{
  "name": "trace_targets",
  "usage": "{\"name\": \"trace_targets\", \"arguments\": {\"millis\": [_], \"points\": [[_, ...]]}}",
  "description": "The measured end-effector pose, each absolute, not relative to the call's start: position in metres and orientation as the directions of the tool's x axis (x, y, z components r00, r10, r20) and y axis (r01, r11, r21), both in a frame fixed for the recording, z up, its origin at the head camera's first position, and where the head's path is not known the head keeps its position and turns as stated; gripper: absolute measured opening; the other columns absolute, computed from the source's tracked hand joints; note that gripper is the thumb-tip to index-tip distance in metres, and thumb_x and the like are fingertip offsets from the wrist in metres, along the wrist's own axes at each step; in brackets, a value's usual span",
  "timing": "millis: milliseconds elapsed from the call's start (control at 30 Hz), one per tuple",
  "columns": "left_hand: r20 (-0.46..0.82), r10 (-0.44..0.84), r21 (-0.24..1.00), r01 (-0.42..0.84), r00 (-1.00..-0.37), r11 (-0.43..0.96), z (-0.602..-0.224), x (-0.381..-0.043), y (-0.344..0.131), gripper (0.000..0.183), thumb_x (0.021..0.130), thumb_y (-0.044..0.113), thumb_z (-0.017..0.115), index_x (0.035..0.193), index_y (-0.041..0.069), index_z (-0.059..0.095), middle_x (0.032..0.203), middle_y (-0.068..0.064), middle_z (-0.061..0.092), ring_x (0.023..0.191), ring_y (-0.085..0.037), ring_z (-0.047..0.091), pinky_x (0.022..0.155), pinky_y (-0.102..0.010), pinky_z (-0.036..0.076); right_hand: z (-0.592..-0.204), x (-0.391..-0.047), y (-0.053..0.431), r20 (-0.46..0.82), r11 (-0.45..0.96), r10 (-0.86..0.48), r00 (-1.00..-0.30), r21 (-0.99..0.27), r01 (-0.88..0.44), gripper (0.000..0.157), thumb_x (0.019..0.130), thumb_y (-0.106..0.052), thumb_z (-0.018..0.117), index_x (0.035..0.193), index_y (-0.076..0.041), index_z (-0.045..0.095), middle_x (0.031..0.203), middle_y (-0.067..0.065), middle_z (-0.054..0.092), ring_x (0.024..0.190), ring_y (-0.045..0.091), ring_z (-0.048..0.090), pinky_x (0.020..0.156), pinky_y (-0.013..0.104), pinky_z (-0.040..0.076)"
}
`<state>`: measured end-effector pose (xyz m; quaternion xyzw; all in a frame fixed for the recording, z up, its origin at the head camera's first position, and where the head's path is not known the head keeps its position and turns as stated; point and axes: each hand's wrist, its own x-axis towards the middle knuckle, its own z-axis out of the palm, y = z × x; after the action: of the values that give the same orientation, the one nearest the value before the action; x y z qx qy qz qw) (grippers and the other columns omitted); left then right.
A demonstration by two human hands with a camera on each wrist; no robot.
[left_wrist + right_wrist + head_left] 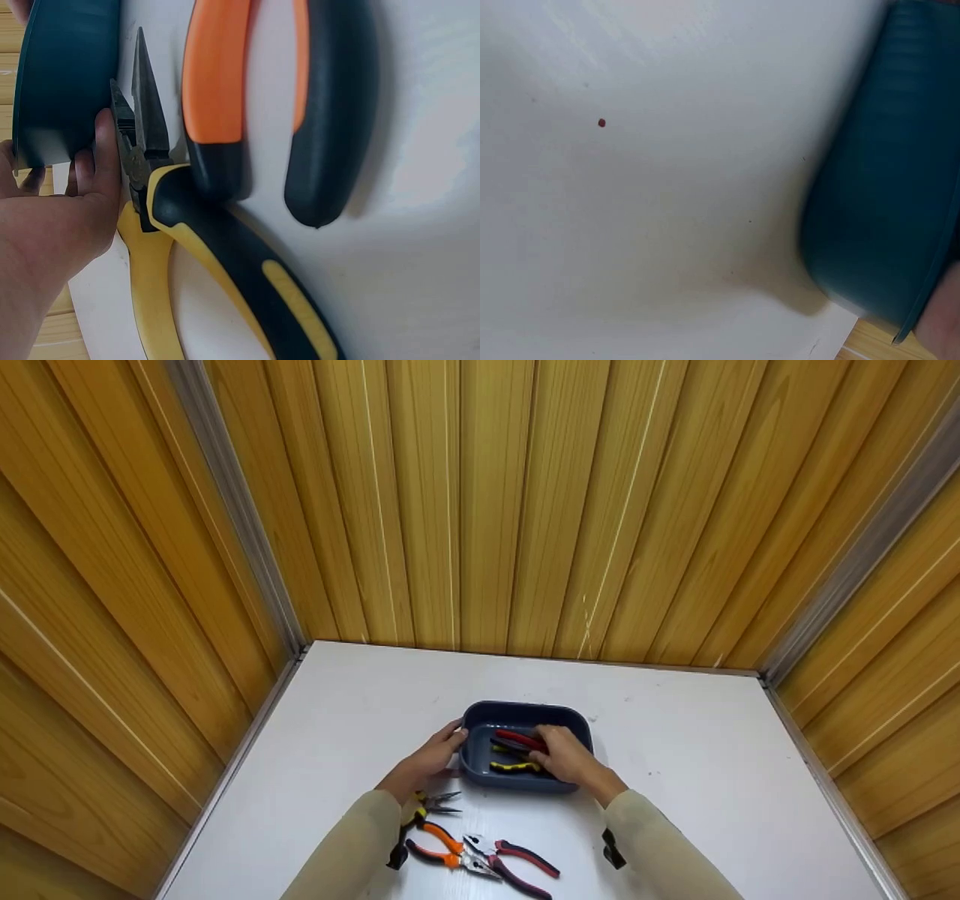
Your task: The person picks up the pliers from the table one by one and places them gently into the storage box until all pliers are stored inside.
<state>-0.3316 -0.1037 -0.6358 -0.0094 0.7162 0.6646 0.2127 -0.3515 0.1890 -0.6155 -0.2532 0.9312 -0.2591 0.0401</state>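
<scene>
A dark blue plastic box (517, 789) stands on the white table. My left hand (433, 754) holds its left end, with the thumb at the rim. My right hand (566, 754) reaches inside over the right end and grips red-handled pliers (517, 737); their jaws are hidden by the hand. Beneath lies a yellow-and-black handled tool (512, 767), partly covered. In the left wrist view, yellow-and-black long-nose pliers (154, 161) lie right beside the left hand's fingers. The right wrist view has only the box's outer wall (885, 180) and a bit of hand.
Nearer the body, orange-and-black pliers (442, 847) and red-and-black pliers (521, 866) lie with their heads together on the table (675, 750). Wood-patterned panels (487, 510) rise behind the table and on both sides.
</scene>
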Motion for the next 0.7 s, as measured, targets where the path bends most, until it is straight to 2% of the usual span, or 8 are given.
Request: {"name": "trace_targets", "arguments": {"millis": [700], "points": [[-0.306, 0.293, 0.952, -0.293, -0.906, 0.088, -0.638, -0.333, -0.106, 0.064, 0.115, 0.041, 0.046, 0.17, 0.017, 0.025, 0.164, -0.021, 0.041, 0.149, -0.038, 0.04, 0.095, -0.049, 0.057, -0.597, -0.334, 0.187, 0.102, 0.729, -0.502, -0.859, -0.484, -0.483, 0.042, 0.097, -0.018, 0.079, 0.131, 0.004, 0.067, 0.125, 0.018, 0.068, 0.117, 0.034, 0.062, 0.1, 0.055, 0.051]]}}
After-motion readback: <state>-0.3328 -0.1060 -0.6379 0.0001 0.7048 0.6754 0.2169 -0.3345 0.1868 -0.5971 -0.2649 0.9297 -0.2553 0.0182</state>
